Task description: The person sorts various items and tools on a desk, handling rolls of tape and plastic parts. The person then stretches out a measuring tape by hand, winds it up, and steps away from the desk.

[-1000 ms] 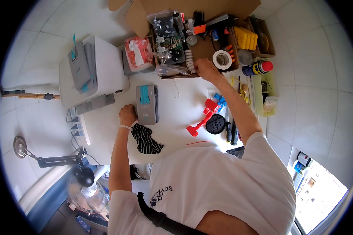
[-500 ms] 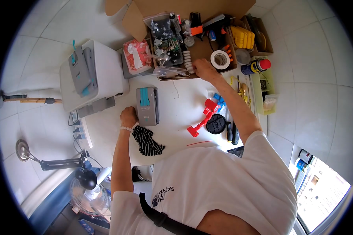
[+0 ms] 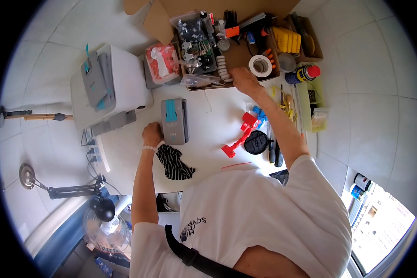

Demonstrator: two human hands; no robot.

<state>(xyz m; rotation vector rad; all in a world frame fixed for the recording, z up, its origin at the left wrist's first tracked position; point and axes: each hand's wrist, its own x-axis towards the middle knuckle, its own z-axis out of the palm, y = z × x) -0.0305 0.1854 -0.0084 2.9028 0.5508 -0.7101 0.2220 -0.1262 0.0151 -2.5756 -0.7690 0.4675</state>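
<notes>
My left hand (image 3: 152, 133) rests on the white table as a loose fist, a beaded bracelet at its wrist. Just right of it lies a grey device or box (image 3: 172, 121) with a turquoise band, and below the wrist a black-and-white striped cloth (image 3: 175, 163). My right hand (image 3: 244, 79) is at the near edge of an open cardboard box (image 3: 238, 60), its fingers bent and partly hidden; what they hold, if anything, cannot be made out. Close to its fingertips are a white ribbed coil (image 3: 222, 67) and a roll of white tape (image 3: 260, 66).
On the right lie a red jointed plastic part (image 3: 242, 134), a black round cap (image 3: 255, 142), screwdrivers (image 3: 274, 155) and a spray can (image 3: 302, 74). A pink-and-white tub (image 3: 162, 64) and a white bin (image 3: 125, 88) stand at left. A desk lamp (image 3: 102, 208) reaches over the lower left.
My right hand has shifted slightly right along the box edge, toward the tape roll. My left hand stays in place; the whole view has shifted slightly.
</notes>
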